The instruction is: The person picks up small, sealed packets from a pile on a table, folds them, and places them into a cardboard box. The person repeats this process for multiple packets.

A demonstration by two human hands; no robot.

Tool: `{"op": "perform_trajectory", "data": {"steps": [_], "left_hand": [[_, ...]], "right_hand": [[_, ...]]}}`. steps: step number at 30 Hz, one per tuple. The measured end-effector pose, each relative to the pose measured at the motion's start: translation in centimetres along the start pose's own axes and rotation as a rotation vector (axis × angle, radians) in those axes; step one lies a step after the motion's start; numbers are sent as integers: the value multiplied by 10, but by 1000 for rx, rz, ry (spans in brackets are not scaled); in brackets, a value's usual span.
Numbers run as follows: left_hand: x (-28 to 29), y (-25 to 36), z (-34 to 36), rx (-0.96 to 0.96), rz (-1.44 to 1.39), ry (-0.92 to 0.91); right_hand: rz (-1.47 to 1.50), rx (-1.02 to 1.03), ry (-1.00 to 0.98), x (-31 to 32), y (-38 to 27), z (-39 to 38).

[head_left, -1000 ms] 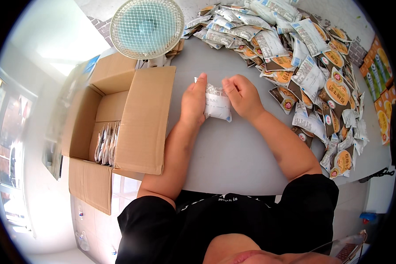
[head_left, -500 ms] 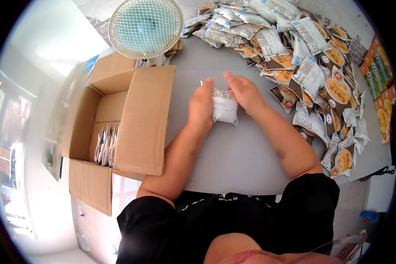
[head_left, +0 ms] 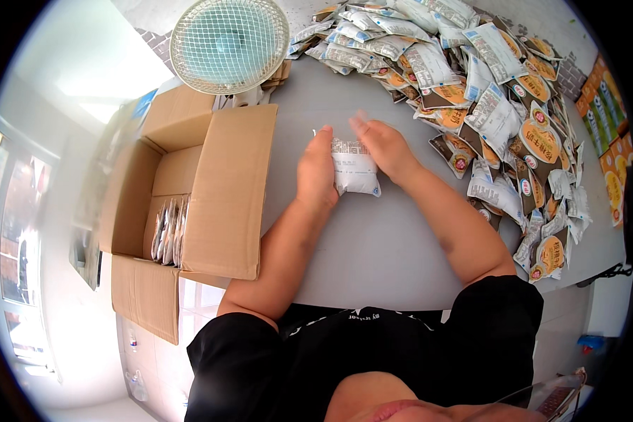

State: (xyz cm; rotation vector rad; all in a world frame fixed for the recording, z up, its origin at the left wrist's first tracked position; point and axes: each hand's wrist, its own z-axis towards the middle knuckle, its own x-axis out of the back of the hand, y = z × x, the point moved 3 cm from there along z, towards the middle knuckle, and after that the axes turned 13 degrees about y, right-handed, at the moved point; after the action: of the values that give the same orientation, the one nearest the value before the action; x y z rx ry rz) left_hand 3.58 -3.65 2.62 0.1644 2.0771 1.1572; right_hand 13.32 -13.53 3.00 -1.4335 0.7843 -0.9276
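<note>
- White pouch: over the middle of the counter, well in from its near edge; whether its base touches is unclear. Its face bears dense grey print, finer lines and a blue corner mark, too small to read.
- Left hand: its grip is clamped on the pouch's left side, thumb uppermost. Too hard a squeeze could split a seam.
- Right hand: at the pouch's upper right, fingertips blurred; I cannot tell whether its grip closes on the film. If only the left hand carries it, the pouch could slip or twist.
- Cardboard box: open at the counter's left edge, packets upright inside. A flap stands near the left forearm and could snag it.
- Heap of pouches: from the far edge down the right edge; a nudge could slide some off. Brown fronts carry orange ovals with large dark characters and round red emblems.
</note>
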Motion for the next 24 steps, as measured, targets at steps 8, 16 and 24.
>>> {"op": "perform_trajectory", "data": {"steps": [8, 16, 24], "left_hand": [[-1, -2, -6, 22, -22, -52], [12, 22, 15, 12, -144, 42], [9, 22, 7, 90, -80, -55]], "right_hand": [[156, -141, -89, 2, 8, 8], [-36, -243, -443, -8, 8, -6], [-133, -94, -616, -8, -7, -23]]}}
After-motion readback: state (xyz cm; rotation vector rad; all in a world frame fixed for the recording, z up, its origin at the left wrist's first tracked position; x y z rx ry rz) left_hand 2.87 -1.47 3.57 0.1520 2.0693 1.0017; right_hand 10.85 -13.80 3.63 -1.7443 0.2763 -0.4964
